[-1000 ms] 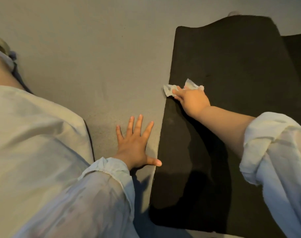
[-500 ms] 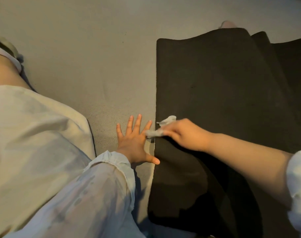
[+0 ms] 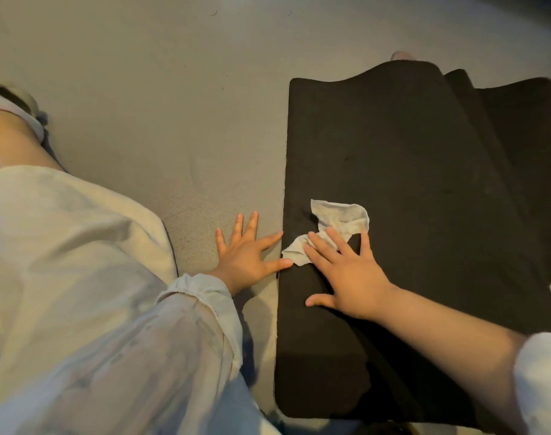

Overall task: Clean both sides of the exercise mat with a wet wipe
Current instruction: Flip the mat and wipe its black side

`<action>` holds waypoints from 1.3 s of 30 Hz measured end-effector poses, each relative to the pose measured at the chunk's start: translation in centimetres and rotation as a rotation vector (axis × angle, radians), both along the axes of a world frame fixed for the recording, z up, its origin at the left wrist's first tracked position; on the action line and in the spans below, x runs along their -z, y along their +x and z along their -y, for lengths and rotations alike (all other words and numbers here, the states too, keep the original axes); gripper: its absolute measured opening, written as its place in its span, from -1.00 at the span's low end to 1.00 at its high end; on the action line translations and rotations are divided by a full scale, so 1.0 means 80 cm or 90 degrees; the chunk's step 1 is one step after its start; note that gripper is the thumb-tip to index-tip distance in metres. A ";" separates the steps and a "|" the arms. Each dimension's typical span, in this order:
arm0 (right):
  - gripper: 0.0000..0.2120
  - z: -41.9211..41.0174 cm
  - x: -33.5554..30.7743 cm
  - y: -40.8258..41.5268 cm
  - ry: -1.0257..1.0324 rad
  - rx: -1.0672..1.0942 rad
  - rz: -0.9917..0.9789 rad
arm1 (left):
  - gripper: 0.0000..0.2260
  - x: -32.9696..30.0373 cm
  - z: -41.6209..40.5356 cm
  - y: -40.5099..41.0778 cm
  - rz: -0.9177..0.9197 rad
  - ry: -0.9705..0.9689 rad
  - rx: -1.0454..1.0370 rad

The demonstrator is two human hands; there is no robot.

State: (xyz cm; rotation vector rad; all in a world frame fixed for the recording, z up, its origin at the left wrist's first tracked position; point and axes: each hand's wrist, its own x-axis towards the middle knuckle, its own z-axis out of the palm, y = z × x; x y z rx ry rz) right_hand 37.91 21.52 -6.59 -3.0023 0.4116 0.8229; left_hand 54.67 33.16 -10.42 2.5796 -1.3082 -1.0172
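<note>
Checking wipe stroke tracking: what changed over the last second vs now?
The right hand dragged the wet wipe back along the mat's left edge toward the person. It pinched the wipe bunched before; now its fingers lie flat on the spread wipe. The left hand stayed splayed on the floor beside the mat.

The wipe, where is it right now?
In the head view, the wipe lies near the mat's left edge, under the right hand's fingertips, beside the left hand.
</note>
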 end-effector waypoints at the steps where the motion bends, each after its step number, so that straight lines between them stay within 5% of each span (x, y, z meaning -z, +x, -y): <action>1: -0.04 -0.001 0.007 0.000 -0.014 -0.008 0.000 | -0.33 0.000 0.002 -0.009 0.007 -0.016 -0.023; 5: -0.15 0.006 0.018 0.016 -0.033 0.012 -0.024 | -0.15 0.002 0.010 -0.044 0.058 -0.006 -0.025; 11: -0.16 0.027 0.025 0.042 -0.054 0.030 -0.026 | -0.16 -0.002 0.008 -0.045 0.095 -0.002 -0.147; 19: -0.10 0.064 0.009 0.093 -0.044 0.059 -0.057 | -0.08 -0.006 0.008 -0.013 0.101 0.063 -0.049; 23: -0.54 0.092 -0.001 0.111 0.161 0.201 0.155 | -0.07 -0.016 0.014 -0.006 0.093 0.095 -0.009; 29: -0.71 0.115 0.006 0.144 0.269 0.566 0.551 | -0.06 -0.018 0.012 0.004 0.091 0.120 0.031; 35: -0.79 0.114 0.019 0.129 0.142 0.356 0.401 | -0.07 -0.017 0.006 0.008 0.104 0.099 0.061; 39: -0.67 0.097 0.036 0.108 0.007 0.206 0.308 | -0.07 -0.018 0.007 0.014 0.071 0.117 0.075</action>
